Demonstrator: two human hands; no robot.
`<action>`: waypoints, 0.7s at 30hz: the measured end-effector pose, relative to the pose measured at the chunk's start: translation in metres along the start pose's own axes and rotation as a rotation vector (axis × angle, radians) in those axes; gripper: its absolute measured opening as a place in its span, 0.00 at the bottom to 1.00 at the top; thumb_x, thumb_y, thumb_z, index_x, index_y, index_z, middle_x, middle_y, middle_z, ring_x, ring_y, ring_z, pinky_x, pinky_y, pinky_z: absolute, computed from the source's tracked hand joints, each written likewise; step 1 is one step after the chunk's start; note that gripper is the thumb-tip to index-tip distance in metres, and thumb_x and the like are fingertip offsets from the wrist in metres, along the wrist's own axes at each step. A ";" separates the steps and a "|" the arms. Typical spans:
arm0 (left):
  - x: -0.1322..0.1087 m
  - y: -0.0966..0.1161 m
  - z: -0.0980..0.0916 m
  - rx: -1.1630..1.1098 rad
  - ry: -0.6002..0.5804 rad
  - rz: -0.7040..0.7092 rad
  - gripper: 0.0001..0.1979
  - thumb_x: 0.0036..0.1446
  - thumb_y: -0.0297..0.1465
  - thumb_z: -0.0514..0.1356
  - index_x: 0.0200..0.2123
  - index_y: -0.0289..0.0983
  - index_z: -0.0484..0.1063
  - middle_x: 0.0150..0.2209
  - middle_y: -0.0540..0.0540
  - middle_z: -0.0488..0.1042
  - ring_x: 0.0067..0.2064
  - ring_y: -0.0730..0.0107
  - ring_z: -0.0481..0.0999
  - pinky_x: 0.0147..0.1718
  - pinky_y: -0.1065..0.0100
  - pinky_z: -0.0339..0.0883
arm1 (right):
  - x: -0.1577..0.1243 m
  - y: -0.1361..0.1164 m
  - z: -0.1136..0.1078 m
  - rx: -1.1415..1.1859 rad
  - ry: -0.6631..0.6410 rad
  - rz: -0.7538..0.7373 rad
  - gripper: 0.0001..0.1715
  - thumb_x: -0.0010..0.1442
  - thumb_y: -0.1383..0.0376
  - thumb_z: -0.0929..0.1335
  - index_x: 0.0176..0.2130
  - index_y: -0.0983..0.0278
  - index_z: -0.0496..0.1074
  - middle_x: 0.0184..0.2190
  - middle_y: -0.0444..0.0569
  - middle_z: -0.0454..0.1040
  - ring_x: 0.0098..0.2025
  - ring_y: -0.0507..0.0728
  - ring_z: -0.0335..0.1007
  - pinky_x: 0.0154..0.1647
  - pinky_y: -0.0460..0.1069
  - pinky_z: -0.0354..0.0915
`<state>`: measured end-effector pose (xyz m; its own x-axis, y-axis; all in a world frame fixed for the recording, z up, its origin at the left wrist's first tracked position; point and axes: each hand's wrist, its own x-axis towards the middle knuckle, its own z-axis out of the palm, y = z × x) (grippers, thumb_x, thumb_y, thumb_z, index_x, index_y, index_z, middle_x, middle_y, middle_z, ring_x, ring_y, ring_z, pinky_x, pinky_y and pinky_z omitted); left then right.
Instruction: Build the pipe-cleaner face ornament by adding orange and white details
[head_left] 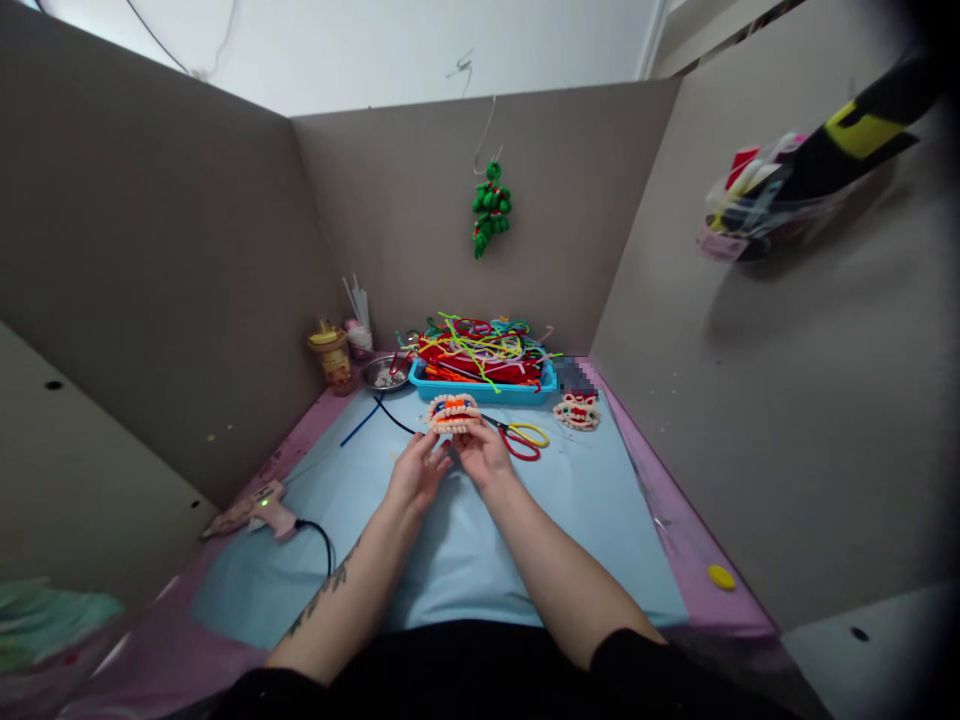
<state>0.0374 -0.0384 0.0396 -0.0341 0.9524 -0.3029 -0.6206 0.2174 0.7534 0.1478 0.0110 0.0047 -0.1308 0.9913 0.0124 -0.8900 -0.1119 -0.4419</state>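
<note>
A pale pink fuzzy piece [453, 414] with an orange middle and blue eye-like spots is held up over the blue table cover. My right hand [480, 450] grips its lower right edge between the fingers. My left hand [420, 468] is just below its lower left side, palm turned up and fingers apart; whether a fingertip touches the piece is hard to see. Scissors [525, 440] with red and yellow handles lie just right of my right hand. A similar pale piece [577, 412] with red parts lies farther right.
At the back is a blue basket [480, 393] of colourful pipe cleaners, beside a metal bowl [387, 374] and a cup [331, 358]. A pink glue gun [271, 508] with its cable lies left. Partition walls [480, 130] enclose the table. A yellow disc [721, 577] lies right.
</note>
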 end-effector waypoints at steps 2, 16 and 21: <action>-0.021 0.015 -0.006 0.222 0.038 0.121 0.31 0.52 0.33 0.64 0.58 0.42 0.58 0.57 0.38 0.66 0.51 0.58 0.73 0.44 0.61 0.68 | 0.001 -0.002 -0.002 -0.002 0.026 0.006 0.13 0.48 0.76 0.68 0.34 0.62 0.71 0.31 0.42 0.78 0.33 0.50 0.75 0.33 0.44 0.70; -0.064 0.089 -0.163 2.180 0.374 0.385 0.16 0.60 0.33 0.49 0.33 0.32 0.74 0.39 0.31 0.75 0.45 0.48 0.74 0.45 0.54 0.63 | -0.006 -0.004 0.007 0.012 0.066 -0.029 0.17 0.47 0.77 0.67 0.38 0.62 0.71 0.28 0.41 0.77 0.29 0.50 0.72 0.28 0.43 0.68; -0.056 0.062 -0.145 2.025 0.220 0.512 0.13 0.57 0.31 0.50 0.28 0.35 0.72 0.36 0.33 0.75 0.43 0.50 0.74 0.44 0.56 0.64 | -0.004 -0.005 0.003 0.014 0.081 -0.030 0.19 0.47 0.77 0.67 0.39 0.61 0.71 0.28 0.41 0.77 0.28 0.50 0.72 0.28 0.44 0.68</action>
<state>-0.1128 -0.1093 0.0188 -0.0491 0.9866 0.1559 0.9871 0.0241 0.1582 0.1516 0.0072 0.0094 -0.0683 0.9965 -0.0472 -0.8991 -0.0820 -0.4300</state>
